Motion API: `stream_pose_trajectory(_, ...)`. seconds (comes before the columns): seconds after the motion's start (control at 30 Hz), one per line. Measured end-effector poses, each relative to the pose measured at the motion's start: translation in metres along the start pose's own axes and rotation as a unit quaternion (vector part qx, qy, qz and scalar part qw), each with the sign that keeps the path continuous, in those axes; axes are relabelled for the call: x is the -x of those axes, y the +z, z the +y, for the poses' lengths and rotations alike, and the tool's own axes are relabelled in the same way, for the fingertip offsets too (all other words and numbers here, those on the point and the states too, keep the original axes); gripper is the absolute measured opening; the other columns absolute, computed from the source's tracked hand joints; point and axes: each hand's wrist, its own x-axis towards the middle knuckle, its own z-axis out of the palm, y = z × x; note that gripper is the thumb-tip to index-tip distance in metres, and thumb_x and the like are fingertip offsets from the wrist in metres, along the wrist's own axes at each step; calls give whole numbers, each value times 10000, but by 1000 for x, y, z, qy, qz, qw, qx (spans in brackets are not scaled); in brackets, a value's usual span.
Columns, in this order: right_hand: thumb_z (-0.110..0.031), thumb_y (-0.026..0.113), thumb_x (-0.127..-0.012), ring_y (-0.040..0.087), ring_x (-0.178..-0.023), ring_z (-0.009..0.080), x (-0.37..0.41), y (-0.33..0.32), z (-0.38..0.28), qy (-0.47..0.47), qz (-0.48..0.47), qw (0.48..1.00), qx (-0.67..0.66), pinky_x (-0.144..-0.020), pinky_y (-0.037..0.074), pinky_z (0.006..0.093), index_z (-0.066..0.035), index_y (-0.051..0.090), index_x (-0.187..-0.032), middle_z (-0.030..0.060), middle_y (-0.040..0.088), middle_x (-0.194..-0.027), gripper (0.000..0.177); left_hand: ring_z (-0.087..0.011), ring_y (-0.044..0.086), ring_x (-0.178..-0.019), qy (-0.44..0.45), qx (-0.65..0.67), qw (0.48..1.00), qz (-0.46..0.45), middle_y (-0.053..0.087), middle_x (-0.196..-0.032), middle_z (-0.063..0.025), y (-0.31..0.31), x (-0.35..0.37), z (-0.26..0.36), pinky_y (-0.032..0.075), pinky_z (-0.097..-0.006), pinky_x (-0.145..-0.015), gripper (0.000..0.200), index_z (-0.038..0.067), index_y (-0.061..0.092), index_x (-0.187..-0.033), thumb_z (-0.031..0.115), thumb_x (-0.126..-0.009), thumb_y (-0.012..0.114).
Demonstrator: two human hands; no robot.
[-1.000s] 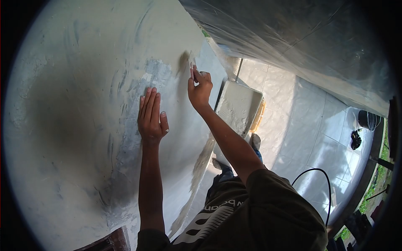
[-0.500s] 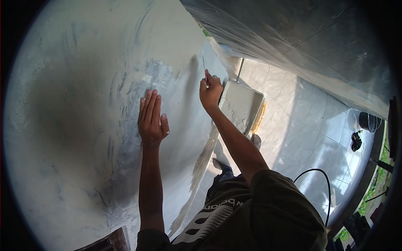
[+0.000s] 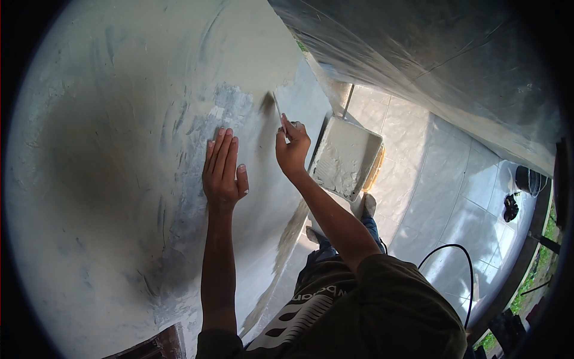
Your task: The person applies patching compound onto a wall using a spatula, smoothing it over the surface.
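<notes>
My left hand (image 3: 222, 170) rests flat on the grey-white plastered wall (image 3: 101, 251), fingers stretched out together and thumb apart. My right hand (image 3: 293, 149) is closed around a putty knife (image 3: 277, 104). Its thin blade shows nearly edge-on against the wall, and the fingers hide most of its handle. Beside the right forearm stands a tray (image 3: 381, 145) holding off-white paste (image 3: 344, 158). A patchy bluish-grey area (image 3: 230, 103) of the wall lies just above my left fingertips.
Clear plastic sheeting (image 3: 442, 72) hangs at the upper right. Pale floor tiles (image 3: 418, 179) stretch below, where my feet stand near the tray. A black cable (image 3: 469, 263) curves across the floor. A dark bucket (image 3: 527, 178) and a small black item (image 3: 510, 207) lie farther right.
My right hand has moved left and slightly down along the wall with the putty knife, closer to the left hand. The left hand stays flat on the wall; the view has shifted slightly.
</notes>
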Motion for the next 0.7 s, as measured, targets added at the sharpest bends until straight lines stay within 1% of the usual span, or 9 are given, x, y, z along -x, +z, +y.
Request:
stream_pose_trajectory(0.07, 40, 591, -848, 553, -703, 101, -13, -3, -1, 29, 52, 996, -69, -631, 502, 228, 79, 650, -1209, 90, 545, -802, 368, -337, 540, -1309, -3, 2, 1000, -2, 611, -1330, -208, 0, 2, 1, 361, -498, -1139, 414, -77, 627, -1222, 139, -948, 405)
stream_pose_trajectory(0.1, 33, 589, -849, 536, -697, 111, -25, -2, 0, 67, 63, 993, -68, -613, 482, 246, 82, 648, -1210, 105, 546, -815, 369, -337, 540, -1308, -2, -1, 1000, -2, 613, -1327, -207, 0, 2, 1, 362, -497, -1138, 414, -77, 629, -1220, 139, -946, 406)
stream_pose_trajectory(0.23, 30, 606, -809, 519, -702, 221, -48, 15, 10, -9, 44, 998, 42, -635, 448, 357, 74, 670, -1173, 130, 542, -764, 372, -380, 528, -1310, 8, -1, 1000, -11, 590, -1342, -241, 0, 1, 0, 360, -527, -1126, 437, -114, 589, -1245, 138, -969, 362)
stream_pose_trajectory(0.27, 35, 624, -785, 527, -765, 268, -39, 22, 8, -17, 36, 998, 40, -694, 457, 380, 67, 675, -1166, 139, 550, -757, 386, -380, 528, -1310, 8, 0, 1000, -11, 590, -1342, -241, 0, 1, 1, 360, -527, -1126, 437, -114, 589, -1245, 138, -969, 362)
stream_pose_trajectory(0.33, 46, 645, -773, 525, -864, 287, -10, 27, -2, -33, -1, 998, 59, -754, 457, 372, 62, 662, -1191, 134, 570, -779, 419, -382, 530, -1308, 9, -3, 1000, -10, 588, -1342, -247, -1, 0, 1, 361, -528, -1124, 436, -117, 587, -1244, 136, -967, 365)
stream_pose_trajectory(0.37, 57, 656, -761, 531, -854, 293, 7, 26, -6, -55, -3, 997, 48, -762, 463, 378, 56, 660, -1196, 136, 576, -788, 435, -382, 530, -1308, 9, -2, 1000, -9, 588, -1342, -247, -1, 0, 1, 361, -528, -1124, 436, -117, 587, -1244, 136, -967, 365)
stream_pose_trajectory(0.5, 83, 637, -775, 559, -810, 248, 50, -6, -23, -39, -39, 998, 4, -673, 487, 336, 30, 677, -1196, 114, 572, -768, 427, -367, 536, -1306, 11, 2, 1000, 0, 598, -1333, -239, 0, -1, 0, 364, -515, -1127, 426, -103, 602, -1237, 137, -953, 394)
stream_pose_trajectory(0.6, 52, 628, -796, 552, -760, 205, 16, -9, -19, -15, 20, 1000, 10, -658, 477, 317, 28, 699, -1161, 107, 566, -747, 372, -349, 539, -1308, 3, 6, 1000, 2, 606, -1330, -225, 0, -1, 1, 365, -500, -1132, 416, -85, 620, -1230, 139, -940, 422)
stream_pose_trajectory(0.7, 55, 628, -781, 560, -819, 274, -28, 3, -17, -23, 45, 996, 70, -709, 480, 373, 41, 686, -1164, 145, 590, -791, 388, -349, 536, -1310, 1, 6, 1000, 3, 605, -1331, -222, 0, -1, 1, 365, -499, -1133, 418, -86, 619, -1232, 139, -941, 422)
